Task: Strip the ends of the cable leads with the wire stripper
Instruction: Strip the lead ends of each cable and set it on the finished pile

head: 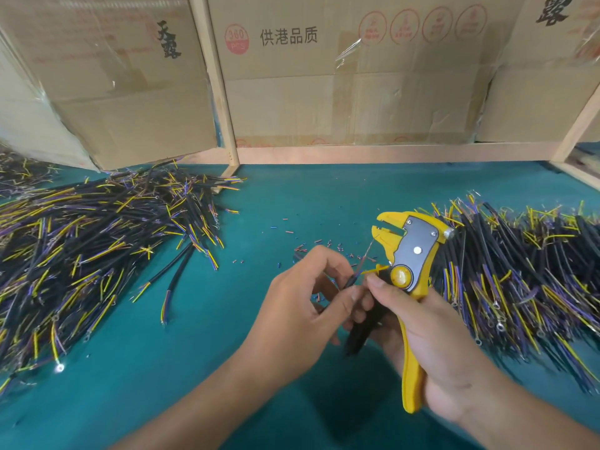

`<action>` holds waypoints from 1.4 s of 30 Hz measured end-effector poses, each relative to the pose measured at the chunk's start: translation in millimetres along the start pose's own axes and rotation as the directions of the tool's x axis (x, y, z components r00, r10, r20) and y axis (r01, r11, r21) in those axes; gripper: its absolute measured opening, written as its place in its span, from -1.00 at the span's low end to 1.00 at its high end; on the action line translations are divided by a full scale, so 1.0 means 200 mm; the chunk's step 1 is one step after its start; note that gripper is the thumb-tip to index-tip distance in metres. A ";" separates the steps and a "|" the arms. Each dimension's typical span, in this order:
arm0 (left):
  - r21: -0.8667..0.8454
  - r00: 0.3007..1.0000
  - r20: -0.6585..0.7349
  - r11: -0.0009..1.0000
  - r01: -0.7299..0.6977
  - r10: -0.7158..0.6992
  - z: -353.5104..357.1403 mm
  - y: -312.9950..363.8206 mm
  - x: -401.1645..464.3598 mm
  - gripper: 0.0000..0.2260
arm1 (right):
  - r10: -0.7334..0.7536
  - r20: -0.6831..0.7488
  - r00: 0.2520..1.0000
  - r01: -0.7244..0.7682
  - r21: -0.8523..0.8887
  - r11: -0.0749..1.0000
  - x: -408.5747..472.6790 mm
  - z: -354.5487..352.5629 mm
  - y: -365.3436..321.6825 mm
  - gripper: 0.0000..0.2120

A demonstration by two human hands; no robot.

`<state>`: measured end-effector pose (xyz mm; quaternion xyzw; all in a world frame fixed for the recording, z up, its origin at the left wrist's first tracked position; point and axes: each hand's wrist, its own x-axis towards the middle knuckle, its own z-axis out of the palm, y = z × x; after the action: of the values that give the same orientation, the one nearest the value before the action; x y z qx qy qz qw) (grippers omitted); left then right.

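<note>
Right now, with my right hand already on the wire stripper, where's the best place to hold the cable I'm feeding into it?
Pinch the cable on its black jacket just below where the coloured leads fan out, coming from the left, as the left hand does. The wire stripper in the right hand has its mouth facing left, so a low grip probably leaves the lead ends free to reach in.

- The wire stripper [409,254] has glossy yellow plastic handles and a matt grey metal plate with shiny rivets.
- The table [292,196] is covered in matt teal cloth.
- The cardboard boxes [357,76] look like plain brown paperboard, partly under glossy clear film.
- The frame [214,76] is pale bare wood.
</note>
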<state>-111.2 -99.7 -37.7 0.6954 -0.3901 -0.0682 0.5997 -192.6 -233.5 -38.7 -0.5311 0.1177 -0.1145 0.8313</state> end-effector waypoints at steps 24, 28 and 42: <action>-0.122 0.975 0.199 0.984 0.127 -0.101 -0.06 0.01 0.03 -0.90 | -0.122 0.048 0.991 0.124 -0.050 0.991 0.00 -0.02 -0.03 -0.89; 0.174 0.994 0.092 0.982 -0.065 0.050 -0.05 0.03 0.02 -0.85 | -0.115 0.051 0.992 0.120 -0.091 0.989 0.00 -0.01 -0.03 -0.91; 0.363 0.983 -0.071 0.922 -0.133 0.170 -0.02 0.03 0.00 -0.83 | -0.091 0.108 0.990 0.100 -0.085 0.991 -0.02 0.00 -0.01 -0.89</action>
<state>-111.1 -95.7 -32.0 0.7629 -0.4176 0.0856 0.4862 -196.7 -232.7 -36.9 -0.5784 0.0537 -0.1209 0.8050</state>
